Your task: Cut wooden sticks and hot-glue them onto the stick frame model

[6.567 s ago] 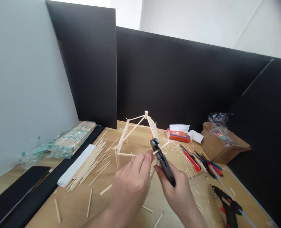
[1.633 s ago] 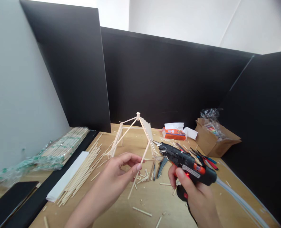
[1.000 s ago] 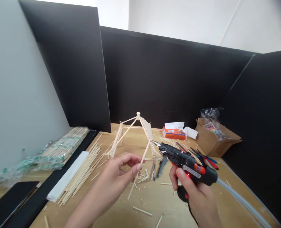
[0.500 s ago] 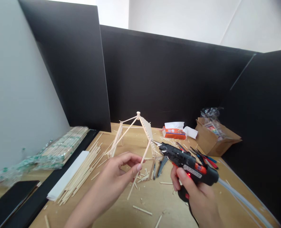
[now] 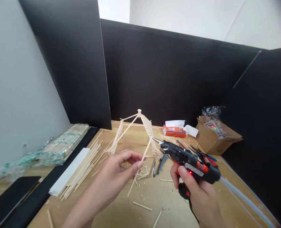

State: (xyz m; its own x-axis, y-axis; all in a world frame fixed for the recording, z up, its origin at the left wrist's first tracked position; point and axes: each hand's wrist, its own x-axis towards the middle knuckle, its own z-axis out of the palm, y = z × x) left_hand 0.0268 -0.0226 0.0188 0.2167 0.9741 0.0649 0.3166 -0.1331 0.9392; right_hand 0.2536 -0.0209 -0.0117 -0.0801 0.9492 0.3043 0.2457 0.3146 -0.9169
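Observation:
My left hand (image 5: 123,169) pinches a thin wooden stick (image 5: 146,149) between thumb and fingers; the stick slants up toward the right corner of a wooden stick frame (image 5: 131,123). The frame stands on the table and has a peaked top with a panel of sticks on its right slope. My right hand (image 5: 197,190) is wrapped round a black glue gun (image 5: 185,156) with a red light showing. Its metal nozzle points left, at the stick's upper end by the frame's corner; whether it touches cannot be made out.
Long sticks (image 5: 83,171) lie beside a white strip (image 5: 70,171) at left, near wrapped stick bundles (image 5: 65,139) and a black notebook (image 5: 14,199). Cut pieces and pliers (image 5: 162,164) lie centrally. At back right are an orange tissue pack (image 5: 175,131) and a cardboard box (image 5: 211,139).
The camera view has shifted slightly. Both hands keep their holds, with the stick and the glue gun in nearly the same places by the frame.

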